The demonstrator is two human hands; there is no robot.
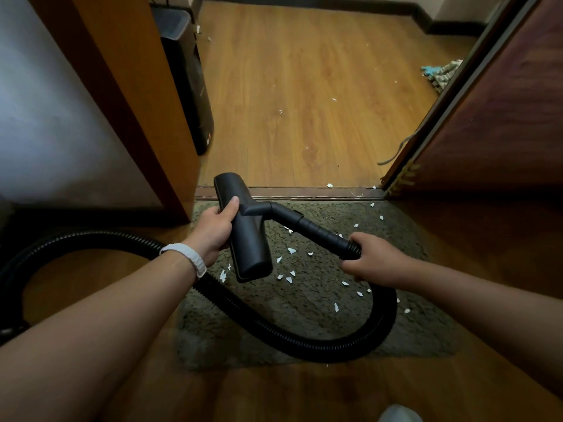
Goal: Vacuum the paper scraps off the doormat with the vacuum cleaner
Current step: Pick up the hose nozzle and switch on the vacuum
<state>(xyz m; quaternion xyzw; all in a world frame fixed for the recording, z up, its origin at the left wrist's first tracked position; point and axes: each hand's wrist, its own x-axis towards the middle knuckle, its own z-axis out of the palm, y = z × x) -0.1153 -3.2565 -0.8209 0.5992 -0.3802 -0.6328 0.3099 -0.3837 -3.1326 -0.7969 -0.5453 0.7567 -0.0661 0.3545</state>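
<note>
The step in hand looked like readying the tool, not sweeping yet. The left hand gripped the long black plastic floor nozzle by its edge, thumb on top. The right hand, well apart from it, was curled round the end of the black rigid tube where the black ribbed hose joins. The nozzle seemed to be held above the shaggy olive-green doormat, toward its 11 o'clock part. The small white paper scraps lay scattered on the pile from the mat's centre out toward 1 and 3 o'clock. A few more lay on the wooden plank floor at 12 o'clock. The hose looped across the mat's 6 o'clock side. Next, the nozzle would probably need turning mouth-down and lowering onto the pile, then drawing toward 3 o'clock.
</note>
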